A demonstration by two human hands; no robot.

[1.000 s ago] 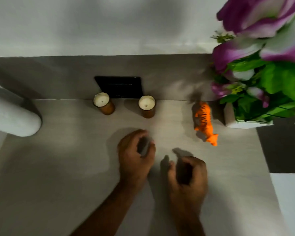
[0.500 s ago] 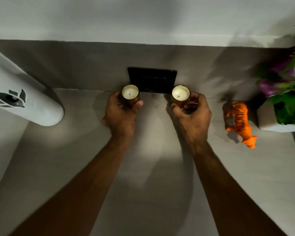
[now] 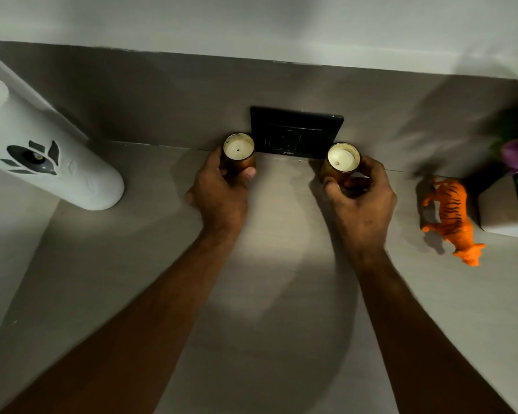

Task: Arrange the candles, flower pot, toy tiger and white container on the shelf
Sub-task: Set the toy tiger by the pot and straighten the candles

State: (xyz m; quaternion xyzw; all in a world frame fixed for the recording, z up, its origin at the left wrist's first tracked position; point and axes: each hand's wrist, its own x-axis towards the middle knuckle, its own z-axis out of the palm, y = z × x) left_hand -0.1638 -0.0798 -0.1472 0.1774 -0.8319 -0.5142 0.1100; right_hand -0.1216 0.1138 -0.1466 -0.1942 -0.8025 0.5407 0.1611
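Observation:
Two small candles in brown glass jars stand at the back of the pale shelf (image 3: pixel 269 279). My left hand (image 3: pixel 219 192) wraps the left candle (image 3: pixel 239 147). My right hand (image 3: pixel 361 198) wraps the right candle (image 3: pixel 342 158). An orange toy tiger (image 3: pixel 452 218) stands to the right of my right hand. Beside it, at the right edge, is the white flower pot (image 3: pixel 500 210) with purple flowers, partly cut off. The tall white container (image 3: pixel 42 156) with a dark leaf mark stands at the far left.
A black switch plate (image 3: pixel 295 132) is fixed to the grey back panel (image 3: pixel 162 100) between the two candles. Above the panel is a white wall. The shelf's left side drops away near the white container.
Both hands went from the middle of the shelf to the back and closed around the two candles. The view shifted left, so the flowers slid toward the right edge.

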